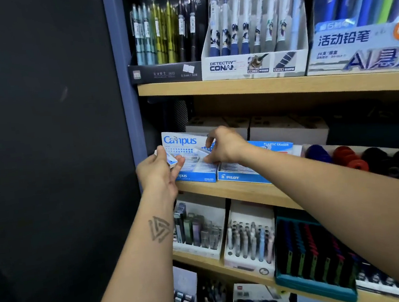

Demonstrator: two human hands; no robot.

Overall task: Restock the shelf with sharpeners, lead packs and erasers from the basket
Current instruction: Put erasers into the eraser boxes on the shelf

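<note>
R hand hides eraser rows in Campus box; rt-edge display cut off.

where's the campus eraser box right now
In the head view, the Campus box sits at the left end of the middle shelf, beside the Pilot box, both hands at it.

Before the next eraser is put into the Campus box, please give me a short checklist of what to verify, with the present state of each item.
1. Left hand holds an eraser ready to place: ok, it pinches a small white and blue one.
2. Right hand is at the Campus box: ok, its fingers reach into the box.
3. Campus box rests fully on the shelf: ok, its front sits at the shelf edge.
4. Free room in the Campus box for one more eraser: cannot tell, the hands cover the rows.
5. Pilot box beside it is not disturbed: ok, it stands right next to the Campus box.
6. Basket still has stock: cannot tell, it is out of view.
</note>
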